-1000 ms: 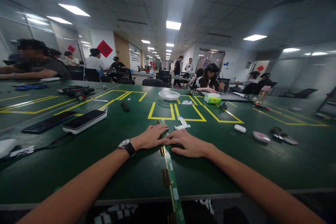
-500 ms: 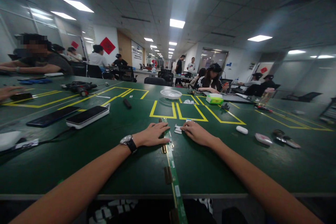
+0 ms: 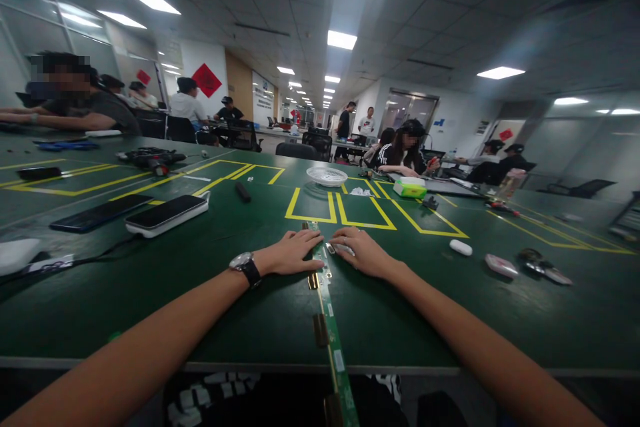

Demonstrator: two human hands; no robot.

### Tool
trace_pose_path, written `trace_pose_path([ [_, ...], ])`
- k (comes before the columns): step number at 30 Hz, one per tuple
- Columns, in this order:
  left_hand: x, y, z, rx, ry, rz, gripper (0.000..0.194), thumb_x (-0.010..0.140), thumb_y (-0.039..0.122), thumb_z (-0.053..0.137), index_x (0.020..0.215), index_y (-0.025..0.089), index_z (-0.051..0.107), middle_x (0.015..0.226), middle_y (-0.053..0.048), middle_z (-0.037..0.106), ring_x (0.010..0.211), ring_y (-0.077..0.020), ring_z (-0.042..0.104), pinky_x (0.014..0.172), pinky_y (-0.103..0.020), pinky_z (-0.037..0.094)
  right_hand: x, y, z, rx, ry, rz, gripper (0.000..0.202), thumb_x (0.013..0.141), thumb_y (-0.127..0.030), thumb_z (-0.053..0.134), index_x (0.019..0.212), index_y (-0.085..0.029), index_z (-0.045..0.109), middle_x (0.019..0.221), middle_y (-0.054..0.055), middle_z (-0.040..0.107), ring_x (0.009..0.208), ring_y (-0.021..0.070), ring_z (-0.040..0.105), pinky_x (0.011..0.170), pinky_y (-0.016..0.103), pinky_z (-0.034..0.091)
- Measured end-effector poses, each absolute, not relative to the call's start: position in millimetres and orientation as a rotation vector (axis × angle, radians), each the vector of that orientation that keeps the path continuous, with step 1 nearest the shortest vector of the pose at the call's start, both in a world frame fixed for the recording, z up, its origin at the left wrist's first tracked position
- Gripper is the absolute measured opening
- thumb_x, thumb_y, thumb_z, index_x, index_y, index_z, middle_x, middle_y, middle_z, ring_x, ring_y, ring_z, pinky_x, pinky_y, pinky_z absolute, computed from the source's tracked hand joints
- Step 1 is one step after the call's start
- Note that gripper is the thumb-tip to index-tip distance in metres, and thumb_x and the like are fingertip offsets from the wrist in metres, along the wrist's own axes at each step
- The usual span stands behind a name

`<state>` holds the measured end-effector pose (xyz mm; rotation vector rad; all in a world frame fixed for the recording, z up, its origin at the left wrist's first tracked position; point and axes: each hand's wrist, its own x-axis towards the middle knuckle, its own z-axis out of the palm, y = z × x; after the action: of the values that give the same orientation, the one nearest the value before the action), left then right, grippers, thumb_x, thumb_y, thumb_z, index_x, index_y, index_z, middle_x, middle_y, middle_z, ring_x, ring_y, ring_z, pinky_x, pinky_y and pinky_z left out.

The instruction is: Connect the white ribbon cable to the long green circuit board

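At centre, the left hand [image 3: 290,255] is lying open, likely steadying the strip [image 3: 331,330]; the right hand [image 3: 367,255] is narrowly gripping a ribbon [image 3: 345,249] (perhaps controlling its end).

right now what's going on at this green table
A person's left hand rests on the far part of a long, narrow green circuit board, whose near end sticks out past the table edge. The right hand is beside the board, fingers over a small white piece; whether it is gripped is unclear. Beyond the hands sits a white basket, and two phones lie off to the left.
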<state>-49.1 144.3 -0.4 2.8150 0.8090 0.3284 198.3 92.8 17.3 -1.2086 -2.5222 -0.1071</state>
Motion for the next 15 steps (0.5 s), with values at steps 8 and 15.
trace_pose_path([
  [8, -48, 145, -4, 2.823, 0.818, 0.360, 0.075, 0.092, 0.072, 0.039, 0.149, 0.023, 0.037, 0.157, -0.014, 0.030, 0.143, -0.0333, 0.029, 0.111, -0.050, 0.022, 192, 95, 11, -1.228, -2.471, 0.008, 0.022, 0.093, -0.023, 0.057, 0.108, -0.019, 0.073, 0.103, 0.010, 0.067, 0.097, 0.0215, 0.061, 0.089, 0.034, 0.047],
  [15, -47, 142, 0, 2.798, 0.844, 0.331, 0.076, 0.092, 0.072, 0.039, 0.150, 0.023, 0.036, 0.157, -0.014, 0.029, 0.143, -0.0348, 0.028, 0.111, -0.053, 0.022, 187, 89, 13, -1.271, -2.431, 0.053, 0.020, 0.091, -0.025, 0.061, 0.104, -0.018, 0.074, 0.098, 0.008, 0.068, 0.092, 0.0200, 0.063, 0.086, 0.031, 0.047],
])
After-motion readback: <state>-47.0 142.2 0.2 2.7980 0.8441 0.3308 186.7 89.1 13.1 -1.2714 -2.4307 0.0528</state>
